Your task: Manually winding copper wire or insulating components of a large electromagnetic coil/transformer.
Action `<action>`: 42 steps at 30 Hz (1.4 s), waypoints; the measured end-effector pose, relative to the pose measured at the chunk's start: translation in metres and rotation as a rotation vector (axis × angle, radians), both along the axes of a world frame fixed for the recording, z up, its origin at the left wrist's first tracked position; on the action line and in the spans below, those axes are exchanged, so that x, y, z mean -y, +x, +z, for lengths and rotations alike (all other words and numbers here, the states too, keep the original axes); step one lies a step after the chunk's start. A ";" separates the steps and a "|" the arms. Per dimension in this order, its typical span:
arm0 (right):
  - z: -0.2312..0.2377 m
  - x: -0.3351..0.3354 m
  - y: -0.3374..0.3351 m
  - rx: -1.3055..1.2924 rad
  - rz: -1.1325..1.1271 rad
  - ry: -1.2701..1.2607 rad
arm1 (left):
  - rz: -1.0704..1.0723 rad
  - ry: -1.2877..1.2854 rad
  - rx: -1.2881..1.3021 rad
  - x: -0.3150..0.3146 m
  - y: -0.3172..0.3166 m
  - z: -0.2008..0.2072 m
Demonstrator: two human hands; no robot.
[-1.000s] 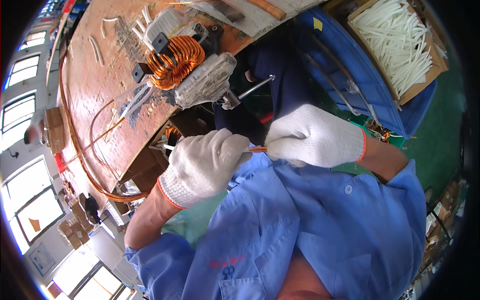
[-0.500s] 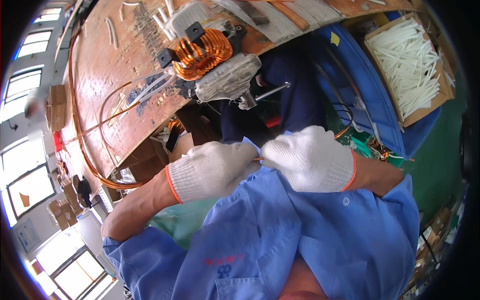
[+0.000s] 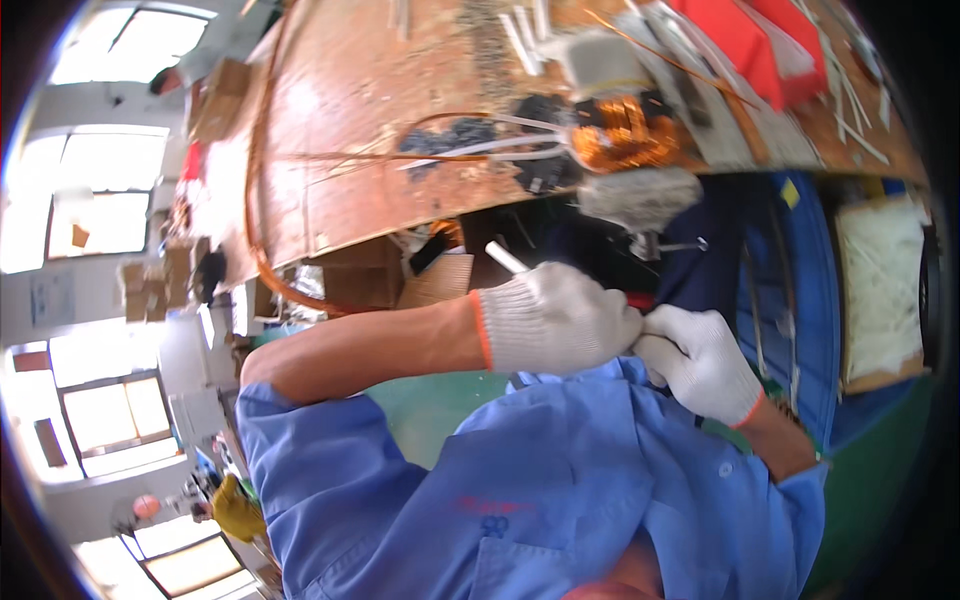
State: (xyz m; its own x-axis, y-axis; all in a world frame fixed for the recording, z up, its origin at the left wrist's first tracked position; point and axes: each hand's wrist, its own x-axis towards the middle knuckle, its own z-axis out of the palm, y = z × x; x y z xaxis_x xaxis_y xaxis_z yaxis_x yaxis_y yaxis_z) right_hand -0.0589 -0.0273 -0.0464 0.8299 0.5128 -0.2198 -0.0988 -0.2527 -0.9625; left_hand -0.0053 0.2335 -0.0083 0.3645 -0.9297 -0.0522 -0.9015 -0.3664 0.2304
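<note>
Both hands wear white knitted gloves and meet low in front of my blue shirt. My left hand (image 3: pixel 560 318) is closed, and a short white tube (image 3: pixel 507 257) sticks out above its back, apparently gripped in it. My right hand (image 3: pixel 697 362) is pinched closed against the left fingertips; whatever lies between the fingers is hidden. Beyond them, at the bench edge, a copper-wound ring coil (image 3: pixel 625 135) sits by a worn grey clamp block (image 3: pixel 640 197). White-sleeved wire leads (image 3: pixel 520 150) run leftward from the coil.
The worn wooden bench (image 3: pixel 350 210) stretches across the far side, with thick copper wire (image 3: pixel 257 200) looping over its left edge. A red item (image 3: pixel 755 50) lies at the far right. A blue bin (image 3: pixel 810 300) and a box of white tubes (image 3: pixel 880 280) stand right; cardboard (image 3: pixel 365 275) sits under the bench.
My view has swung, so the bench and coil sit further right in it. The hands stay together, and a white tube now shows above the left one. The copper tip between them is out of sight.
</note>
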 end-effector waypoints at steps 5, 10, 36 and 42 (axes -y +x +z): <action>0.000 0.002 -0.007 0.034 0.001 -0.236 | 0.130 0.120 -0.147 -0.017 0.014 0.020; -0.005 -0.004 -0.018 0.486 -0.028 -0.120 | -0.038 0.145 -0.025 -0.006 0.005 0.014; 0.002 0.037 -0.088 0.201 -0.654 -0.139 | 0.143 -0.600 0.586 0.044 0.042 0.033; -0.006 -0.001 -0.036 0.004 -0.768 -0.037 | 0.890 -0.450 0.248 -0.018 0.071 -0.010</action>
State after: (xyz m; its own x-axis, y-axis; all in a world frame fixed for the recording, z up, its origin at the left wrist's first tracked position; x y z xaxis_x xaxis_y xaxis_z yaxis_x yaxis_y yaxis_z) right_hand -0.0948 -0.0262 -0.0527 0.9510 -0.2151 -0.2223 -0.2564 -0.1465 -0.9554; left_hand 0.0659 0.2517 -0.0182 0.8845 -0.2318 0.4049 -0.3859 -0.8512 0.3558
